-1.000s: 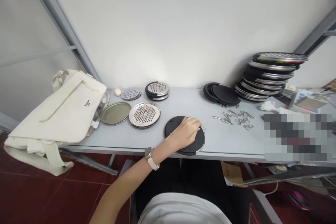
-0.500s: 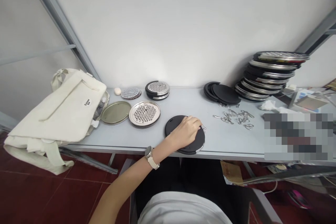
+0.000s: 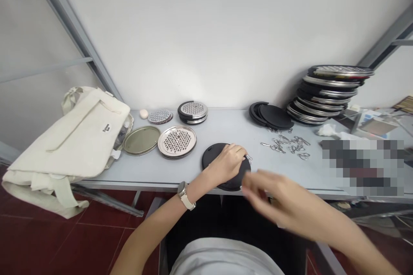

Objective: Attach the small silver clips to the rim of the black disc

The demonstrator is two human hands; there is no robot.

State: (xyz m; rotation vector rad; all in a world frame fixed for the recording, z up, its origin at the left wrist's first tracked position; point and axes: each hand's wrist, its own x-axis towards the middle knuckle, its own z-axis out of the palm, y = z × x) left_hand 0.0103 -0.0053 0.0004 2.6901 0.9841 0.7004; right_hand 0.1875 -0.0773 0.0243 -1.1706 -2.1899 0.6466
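Observation:
My left hand (image 3: 228, 162), with a watch on its wrist, rests over a round black case (image 3: 209, 153) near the table's front edge. Its fingers are curled closed at the case's right side, where a small metal clip (image 3: 248, 158) pokes out by the fingertips. Part of the case lies hidden under this hand. My right hand (image 3: 271, 195), smeared by motion, hovers by the front right rim of the case. Its thumb stands apart from the fingers, and nothing shows between them; contact with the rim I cannot make out.
Loose metal clips (image 3: 290, 142) lie to the right, before black discs (image 3: 275, 116). A leaning stack of round graters (image 3: 325, 96) stands behind. Leftward are a grater plate (image 3: 177, 142), a greenish round plate (image 3: 141, 139), a smaller grater stack (image 3: 192, 113) and a cream bag (image 3: 71, 142).
My right hand has come into view from the lower right and reached the case's front edge. My left hand and the case stay nearly in place.

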